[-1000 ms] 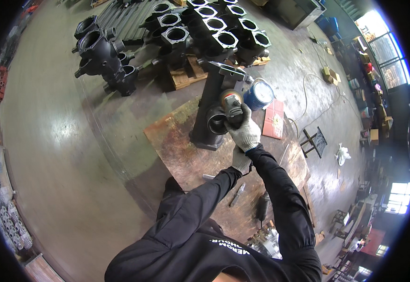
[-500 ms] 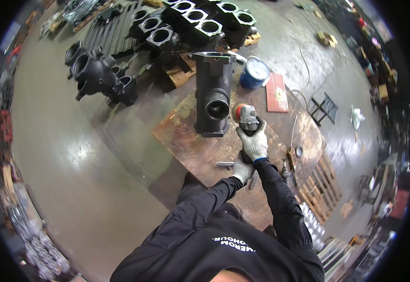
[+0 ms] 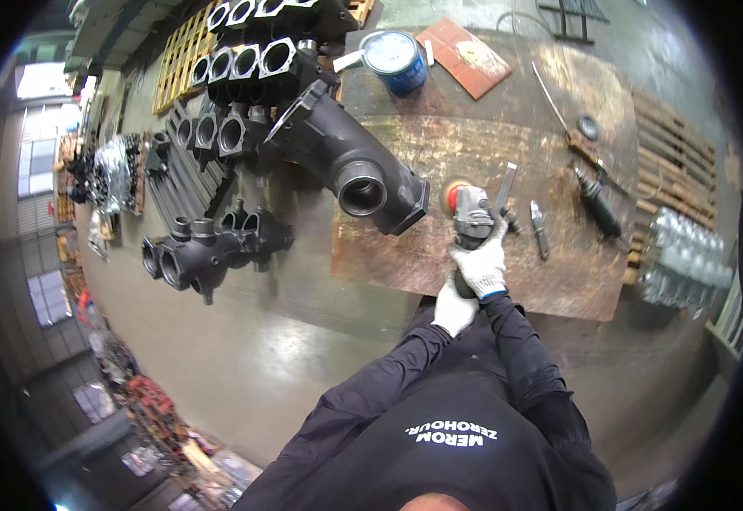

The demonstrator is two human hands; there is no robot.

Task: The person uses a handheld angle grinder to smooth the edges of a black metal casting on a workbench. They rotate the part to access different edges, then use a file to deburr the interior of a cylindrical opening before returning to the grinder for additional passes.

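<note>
Both gloved hands are closed on an angle grinder with a red disc at its front. My right hand wraps its body just behind the grey metal head. Behind that, my left hand grips the rear of the handle, which is partly hidden by the gloves. To the left of the disc stands a large black cast pipe housing with a round side port facing me and flanges at its ends. A small gap shows between disc and housing. Just right of the grinder lie a flat metal bar and a knife.
The worn metal-topped table carries a blue paint bucket, a reddish-brown board and a black cylindrical tool. More black castings stand at left. A wooden pallet and plastic-wrapped parts are at right.
My view has turned left, so the housing now looks tilted and the table's right-hand tools show more fully. Both hands keep hold of the grinder, beside the housing.
</note>
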